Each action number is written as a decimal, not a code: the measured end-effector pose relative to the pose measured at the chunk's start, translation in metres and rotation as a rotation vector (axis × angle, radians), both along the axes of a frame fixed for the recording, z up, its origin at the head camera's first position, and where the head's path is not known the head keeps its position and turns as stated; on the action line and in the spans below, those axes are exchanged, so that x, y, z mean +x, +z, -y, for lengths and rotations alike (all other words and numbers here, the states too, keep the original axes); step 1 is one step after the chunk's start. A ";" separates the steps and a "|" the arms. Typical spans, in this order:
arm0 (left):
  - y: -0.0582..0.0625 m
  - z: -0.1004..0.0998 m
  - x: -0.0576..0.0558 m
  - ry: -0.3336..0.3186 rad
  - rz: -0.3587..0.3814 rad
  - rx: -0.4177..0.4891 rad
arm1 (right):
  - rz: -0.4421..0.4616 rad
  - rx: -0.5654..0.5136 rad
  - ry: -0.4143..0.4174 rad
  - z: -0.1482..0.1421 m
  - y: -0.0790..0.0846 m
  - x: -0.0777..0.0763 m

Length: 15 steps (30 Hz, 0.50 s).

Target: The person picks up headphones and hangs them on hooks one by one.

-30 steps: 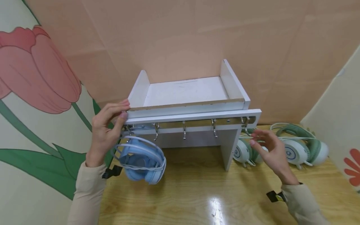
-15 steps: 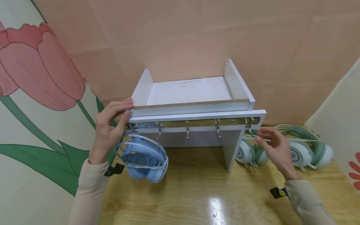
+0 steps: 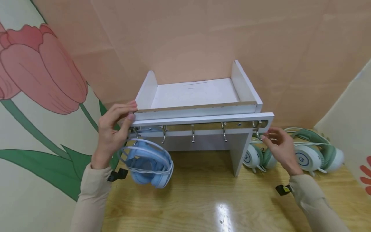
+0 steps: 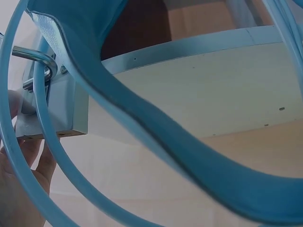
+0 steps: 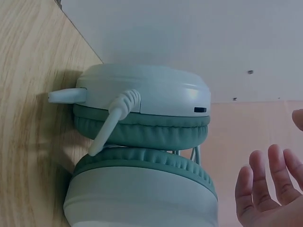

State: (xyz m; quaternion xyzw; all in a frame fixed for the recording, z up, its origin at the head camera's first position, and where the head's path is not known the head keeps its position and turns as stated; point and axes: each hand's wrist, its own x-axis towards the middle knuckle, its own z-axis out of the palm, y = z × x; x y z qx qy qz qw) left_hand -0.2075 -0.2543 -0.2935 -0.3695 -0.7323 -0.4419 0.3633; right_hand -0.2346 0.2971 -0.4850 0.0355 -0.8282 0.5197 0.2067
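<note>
My left hand (image 3: 111, 132) grips the left end of the white hook rail (image 3: 203, 119) on a small shelf, thumb in front and fingers over it. Just below, a pair of blue headphones (image 3: 149, 164) hangs by its thin headband wires from the leftmost hook (image 4: 40, 56). My right hand (image 3: 279, 148) is raised at the rail's other end, thumb tip right at the rightmost hook (image 3: 257, 130). In the right wrist view its fingers (image 5: 260, 189) are loosely bent, with nothing visible between them and the thumb. Green-and-white headphones (image 5: 142, 137) stand on the table near this hand.
Several metal hooks line the rail; the middle hook (image 3: 193, 133) carries nothing. A second green-and-white pair (image 3: 311, 158) lies farther right on the wooden table (image 3: 188, 199). The shelf's right side panel (image 3: 241, 154) stands on the table. Tulip-painted panel (image 3: 43, 80) closes the left side.
My right hand has moved slightly up and left, bringing its thumb to the rightmost hook. The left hand keeps its hold on the rail, and the blue headphones still hang there.
</note>
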 end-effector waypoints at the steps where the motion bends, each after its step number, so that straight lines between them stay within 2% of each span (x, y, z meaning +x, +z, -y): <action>1: 0.000 0.000 0.000 0.001 -0.001 -0.001 | 0.002 0.002 0.000 0.000 0.000 -0.002; 8: 0.001 -0.001 0.001 0.006 0.000 -0.014 | 0.029 0.045 -0.013 -0.001 0.001 -0.009; 15: 0.000 0.000 0.001 0.024 0.008 -0.016 | 0.061 0.052 0.003 0.001 0.011 -0.011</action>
